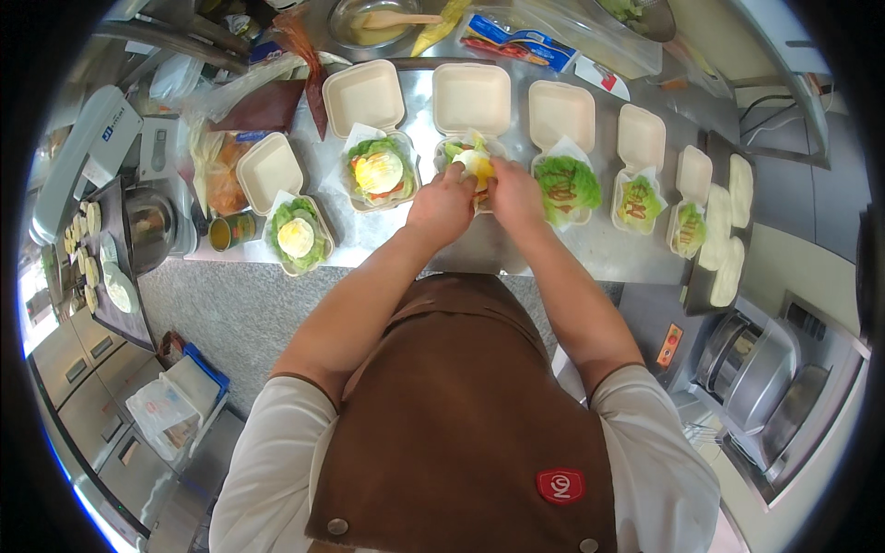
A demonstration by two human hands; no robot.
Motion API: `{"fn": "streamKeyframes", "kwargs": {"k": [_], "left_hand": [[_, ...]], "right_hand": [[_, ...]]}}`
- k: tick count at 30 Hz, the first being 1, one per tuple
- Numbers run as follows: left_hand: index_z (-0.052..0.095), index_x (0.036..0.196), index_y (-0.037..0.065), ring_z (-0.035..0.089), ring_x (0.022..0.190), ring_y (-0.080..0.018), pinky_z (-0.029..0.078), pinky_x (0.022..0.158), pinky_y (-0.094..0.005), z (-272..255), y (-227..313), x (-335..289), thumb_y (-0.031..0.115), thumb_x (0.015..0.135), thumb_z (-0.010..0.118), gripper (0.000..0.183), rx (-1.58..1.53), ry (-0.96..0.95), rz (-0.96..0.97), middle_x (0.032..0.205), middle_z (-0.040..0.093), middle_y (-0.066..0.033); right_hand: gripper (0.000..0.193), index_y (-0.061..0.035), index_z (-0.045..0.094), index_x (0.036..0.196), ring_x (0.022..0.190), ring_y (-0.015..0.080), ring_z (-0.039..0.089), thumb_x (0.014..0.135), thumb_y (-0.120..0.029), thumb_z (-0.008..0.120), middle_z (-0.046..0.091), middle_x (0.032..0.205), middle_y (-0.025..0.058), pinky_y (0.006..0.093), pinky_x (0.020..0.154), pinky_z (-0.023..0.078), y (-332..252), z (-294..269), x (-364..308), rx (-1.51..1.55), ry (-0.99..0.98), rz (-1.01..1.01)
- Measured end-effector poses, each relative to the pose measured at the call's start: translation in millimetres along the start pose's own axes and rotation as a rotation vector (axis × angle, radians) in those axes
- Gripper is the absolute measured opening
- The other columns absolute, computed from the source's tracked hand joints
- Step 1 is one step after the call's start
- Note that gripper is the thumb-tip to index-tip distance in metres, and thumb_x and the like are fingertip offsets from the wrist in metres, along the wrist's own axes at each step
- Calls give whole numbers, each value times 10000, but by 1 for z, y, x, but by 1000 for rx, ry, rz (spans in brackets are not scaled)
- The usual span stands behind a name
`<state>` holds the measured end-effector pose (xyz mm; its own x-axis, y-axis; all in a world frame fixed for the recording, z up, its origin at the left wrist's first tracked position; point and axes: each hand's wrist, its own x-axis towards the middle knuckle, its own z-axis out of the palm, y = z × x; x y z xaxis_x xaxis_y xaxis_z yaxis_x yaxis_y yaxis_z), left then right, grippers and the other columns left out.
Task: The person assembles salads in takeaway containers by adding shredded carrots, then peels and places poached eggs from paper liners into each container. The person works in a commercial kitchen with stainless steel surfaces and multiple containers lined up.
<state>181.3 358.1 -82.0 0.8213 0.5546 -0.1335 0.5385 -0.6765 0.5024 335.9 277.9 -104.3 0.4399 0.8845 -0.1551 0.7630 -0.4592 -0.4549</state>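
Both hands meet over an open takeaway box [471, 100] at the middle of the steel table. In it lies a lettuce-wrapped sandwich topped with an egg [476, 164]. My left hand [440, 205] closes its fingers on the near left side of the sandwich. My right hand [516, 192] grips it from the right. The hands partly hide the sandwich and the box's near edge. To the left are two more boxes with egg-topped lettuce sandwiches [379, 172] [297, 237]. On the right, several boxes hold lettuce [567, 189] with brown sauce on it.
Trays of pale dough pieces [728, 240] stand at the far right. A steel bowl with a wooden spoon [373, 23], a blue-and-red food packet [516, 41] and plastic bags line the back. An open tin [230, 231] and a kitchen scale [159, 147] stand on the left.
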Motion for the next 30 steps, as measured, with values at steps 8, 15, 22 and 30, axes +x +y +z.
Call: {"fn": "streamKeyframes", "kwargs": {"k": [8, 15, 22, 30], "left_hand": [[644, 1280, 70, 690, 1017, -343, 566, 890, -441, -56, -18, -99, 199, 902, 680, 401, -404, -61, -114, 1295, 623, -170], [680, 1293, 68, 664, 982, -190, 530, 904, -359, -84, -80, -268, 396, 1046, 571, 425, -979, -291, -671, 1101, 734, -112], [748, 1143, 61, 645, 900, -142, 529, 829, -331, -138, -121, -346, 399, 1020, 608, 387, -864, -291, -776, 1001, 746, -60], [708, 1139, 33, 649, 867, -114, 534, 806, -305, -159, -222, -367, 210, 945, 694, 262, -797, 347, -789, 967, 734, -55]], "right_hand": [[283, -52, 654, 1147, 880, 368, 684, 905, -194, 690, 689, 915, 182, 481, 753, 538, -19, -41, -58, 213, -80, -39], [352, -46, 665, 1239, 1021, 420, 671, 1009, -299, 582, 706, 1108, 229, 469, 886, 530, 37, 3, -194, 436, -692, 31], [332, -15, 693, 1144, 1003, 454, 672, 921, -246, 608, 705, 1018, 274, 491, 881, 523, -17, -17, -181, 210, -782, 26], [304, -12, 690, 979, 917, 459, 668, 859, -291, 676, 698, 924, 268, 489, 784, 514, -64, 12, -157, 129, -792, -2]]}}
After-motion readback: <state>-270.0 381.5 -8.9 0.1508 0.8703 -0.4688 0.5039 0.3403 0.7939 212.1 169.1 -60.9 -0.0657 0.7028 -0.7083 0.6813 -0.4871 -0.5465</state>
